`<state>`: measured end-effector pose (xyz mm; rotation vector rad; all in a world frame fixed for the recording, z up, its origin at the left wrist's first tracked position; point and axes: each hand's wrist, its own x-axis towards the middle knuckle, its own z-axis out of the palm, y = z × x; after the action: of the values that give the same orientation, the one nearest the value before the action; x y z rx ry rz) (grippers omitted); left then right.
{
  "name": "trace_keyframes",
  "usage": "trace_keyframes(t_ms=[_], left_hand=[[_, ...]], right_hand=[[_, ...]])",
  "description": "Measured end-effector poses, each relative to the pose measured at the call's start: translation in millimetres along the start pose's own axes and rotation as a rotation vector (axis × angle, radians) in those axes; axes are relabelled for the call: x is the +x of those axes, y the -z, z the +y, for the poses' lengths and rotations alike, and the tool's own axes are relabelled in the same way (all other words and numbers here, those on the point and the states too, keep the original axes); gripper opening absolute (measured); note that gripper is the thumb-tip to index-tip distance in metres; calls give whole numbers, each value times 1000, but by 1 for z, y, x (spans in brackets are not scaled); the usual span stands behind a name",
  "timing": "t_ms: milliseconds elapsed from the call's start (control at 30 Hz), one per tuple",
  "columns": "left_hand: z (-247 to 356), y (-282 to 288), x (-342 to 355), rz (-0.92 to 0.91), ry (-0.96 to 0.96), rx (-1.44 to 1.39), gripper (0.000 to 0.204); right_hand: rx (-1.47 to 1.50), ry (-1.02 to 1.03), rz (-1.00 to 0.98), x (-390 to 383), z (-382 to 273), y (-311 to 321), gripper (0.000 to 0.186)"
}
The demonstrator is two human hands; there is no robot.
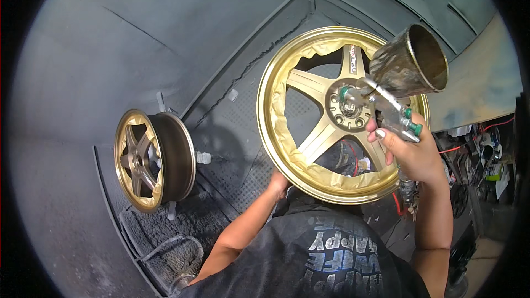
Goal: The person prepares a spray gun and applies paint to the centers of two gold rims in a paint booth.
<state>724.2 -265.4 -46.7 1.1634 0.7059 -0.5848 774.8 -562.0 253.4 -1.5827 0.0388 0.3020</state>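
My right hand [406, 152] is closed around the grip of a spray gun [393, 115] with green fittings. On top of it sits a large, paint-stained metal cup [392, 69], tilted to the right. Behind the gun is a bronze five-spoke car wheel [310, 85] with a shiny gold lip; the gun's nozzle end overlaps the hub. Wrinkled masking paper [280, 118] rings the wheel just inside the lip. My left hand [280, 182] is at the wheel's lower left edge, its fingers hidden behind the rim.
A second masked wheel [178, 157] stands upright at the left on a stand with pale, paint-crusted arms [203, 158]. Grey walls [149, 38] enclose the far side. A red hose [398, 203] hangs below the gun. Cluttered equipment [491, 157] fills the right side.
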Motion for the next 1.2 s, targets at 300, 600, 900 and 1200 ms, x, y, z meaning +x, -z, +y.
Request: trace_keyframes(t_ms=[300, 600, 900, 1200], left_hand=[[-51, 19, 26, -85, -6, 18, 47], [-63, 3, 15, -143, 51, -84, 44], [-84, -11, 11, -292, 151, -232, 39], [-22, 14, 25, -1, 31, -156, 36]], right_hand=[[-66, -69, -114, -10, -7, -7, 53], [-69, -157, -288, -16, -12, -13, 53], [-22, -85, -127, -5, -8, -11, 47], [-71, -47, -25, -2, -10, -10, 45]])
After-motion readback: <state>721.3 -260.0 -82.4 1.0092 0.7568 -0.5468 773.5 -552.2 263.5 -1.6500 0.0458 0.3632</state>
